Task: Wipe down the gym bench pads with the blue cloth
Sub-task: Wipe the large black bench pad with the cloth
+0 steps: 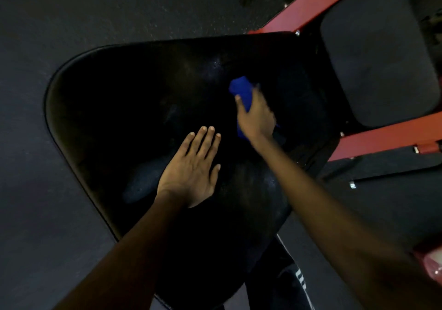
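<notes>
A large black bench pad (114,99) fills the middle of the head view. My right hand (257,116) holds the bunched blue cloth (241,89) against the pad's upper right part, its fingers blurred. The cloth sticks out past my fingers and a bit shows under my wrist. My left hand (191,168) lies flat on the pad with its fingers straight, below and left of the cloth. A second, smaller dark pad (378,53) sits at the upper right.
A red steel frame (313,5) runs along both sides of the smaller pad. Dark speckled rubber floor (35,190) surrounds the bench. My leg in dark trousers with white stripes (287,283) stands at the pad's lower edge. A pinkish blurred thing (433,264) is at the right edge.
</notes>
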A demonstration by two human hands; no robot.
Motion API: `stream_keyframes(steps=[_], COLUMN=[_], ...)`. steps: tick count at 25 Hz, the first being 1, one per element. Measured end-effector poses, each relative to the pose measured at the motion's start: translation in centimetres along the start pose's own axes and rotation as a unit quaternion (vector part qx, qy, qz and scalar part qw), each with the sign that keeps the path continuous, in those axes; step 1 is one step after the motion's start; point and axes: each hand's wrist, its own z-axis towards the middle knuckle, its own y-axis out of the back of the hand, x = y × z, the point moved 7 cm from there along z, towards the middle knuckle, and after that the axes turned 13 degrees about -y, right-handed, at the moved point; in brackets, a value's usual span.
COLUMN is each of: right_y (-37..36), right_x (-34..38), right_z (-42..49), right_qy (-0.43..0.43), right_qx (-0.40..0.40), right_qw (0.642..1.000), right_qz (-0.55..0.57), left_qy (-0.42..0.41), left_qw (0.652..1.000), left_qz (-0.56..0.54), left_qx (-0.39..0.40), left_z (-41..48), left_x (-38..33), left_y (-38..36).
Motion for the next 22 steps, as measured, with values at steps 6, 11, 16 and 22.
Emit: stream_keyframes(steps=[6, 11, 16, 22], right_y=[-0.9, 0.4, 0.3, -0.7], right_x=[-0.1, -5.4, -3.0, 2.7], right_z=[-2.7, 8.2, 4.9, -1.4], right_qy=[0.26, -0.045, -0.033, 0.255], right_qx=[0.1, 0.019, 0.031, 0.116], right_qw=[0.959, 0.999, 0.999, 0.957], right_qz=[-0.054, 0.023, 0.003, -0.074], left_qy=[-0.011, 0.034, 0.125, 0.134], left_qw=[1.0, 0.996, 0.989, 0.987], left_qz=[-0.023, 0.003, 0.051, 0.043], left_qx=[0.002, -0.079, -0.067, -0.079], left_z=[0.2, 2.2, 5.1, 5.3], left_x=[-0.4, 3.1, 10.3, 10.1], left_y=[0.2, 3.5, 4.7, 4.5])
